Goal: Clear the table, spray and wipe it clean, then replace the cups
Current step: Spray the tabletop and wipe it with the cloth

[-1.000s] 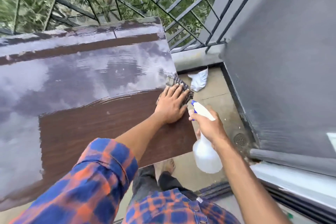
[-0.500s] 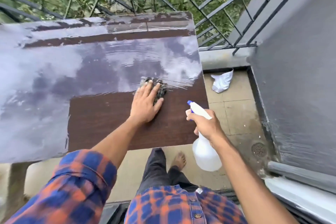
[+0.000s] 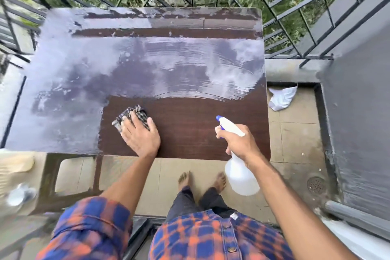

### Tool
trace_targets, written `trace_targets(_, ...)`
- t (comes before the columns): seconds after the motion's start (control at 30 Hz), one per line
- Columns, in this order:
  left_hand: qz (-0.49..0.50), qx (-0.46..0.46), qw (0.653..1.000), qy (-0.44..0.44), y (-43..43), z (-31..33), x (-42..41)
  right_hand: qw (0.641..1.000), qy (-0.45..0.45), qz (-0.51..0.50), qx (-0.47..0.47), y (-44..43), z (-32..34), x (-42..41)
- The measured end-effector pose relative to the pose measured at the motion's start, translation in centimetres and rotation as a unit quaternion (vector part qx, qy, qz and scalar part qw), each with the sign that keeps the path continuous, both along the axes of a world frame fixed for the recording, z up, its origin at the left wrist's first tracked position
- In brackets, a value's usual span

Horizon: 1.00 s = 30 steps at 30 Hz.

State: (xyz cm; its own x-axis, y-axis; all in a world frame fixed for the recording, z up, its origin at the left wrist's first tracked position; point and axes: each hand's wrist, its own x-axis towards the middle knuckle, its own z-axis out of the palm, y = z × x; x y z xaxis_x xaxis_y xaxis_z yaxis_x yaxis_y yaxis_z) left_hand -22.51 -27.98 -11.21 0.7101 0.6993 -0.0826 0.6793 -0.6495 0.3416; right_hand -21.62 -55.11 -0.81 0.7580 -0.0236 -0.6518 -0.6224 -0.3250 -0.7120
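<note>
The dark brown wooden table (image 3: 190, 129) is wet and glossy over its far and left parts, with a dry patch near the front edge. My left hand (image 3: 141, 137) presses flat on a checked grey cloth (image 3: 130, 115) at the left end of that dry patch. My right hand (image 3: 240, 143) grips the neck of a clear spray bottle (image 3: 240, 175) with a white and blue nozzle, held over the table's front right corner. A blurred white cup-like thing (image 3: 18, 195) sits low at the left edge.
A black metal railing (image 3: 295, 27) runs behind and beside the table, with greenery beyond. A crumpled white rag (image 3: 281, 98) lies on the tiled floor at the right. A grey wall (image 3: 358, 112) and a floor drain (image 3: 316, 184) are at the right. My bare feet (image 3: 202, 179) stand by the table.
My left hand has slid the cloth leftward across the table from the right edge toward the middle-left. The right hand keeps holding the spray bottle in about the same place.
</note>
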Motion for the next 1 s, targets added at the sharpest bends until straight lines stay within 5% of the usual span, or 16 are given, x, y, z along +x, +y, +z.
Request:
trace_targets(0.2,0.015,-0.039,0.999,0.015,-6.4,-0.1,-0.2,0.999,-0.003,-0.044,-0.008,-0.7,-0.1,-0.8)
trace_targets(0.43,-0.235,-0.050,0.969,0.050,-17.3,0.0,-0.4,0.990,0.004,-0.138,-0.024,-4.3,-0.7,-2.8)
trace_targets(0.53,-0.395,-0.043,0.914,0.074,-21.6,0.0,-0.7,0.982,0.001,-0.185,-0.038,-6.3,-0.8,-3.8)
trace_targets(0.7,-0.636,-0.024,0.762,0.122,-26.4,-0.2,-1.3,0.955,-0.012,-0.294,-0.049,-9.4,-1.1,-6.4)
trace_targets(1.0,-0.793,0.068,0.601,0.066,-23.6,-0.8,-1.2,0.923,-0.003,-0.380,-0.055,-8.8,-2.4,-10.9)
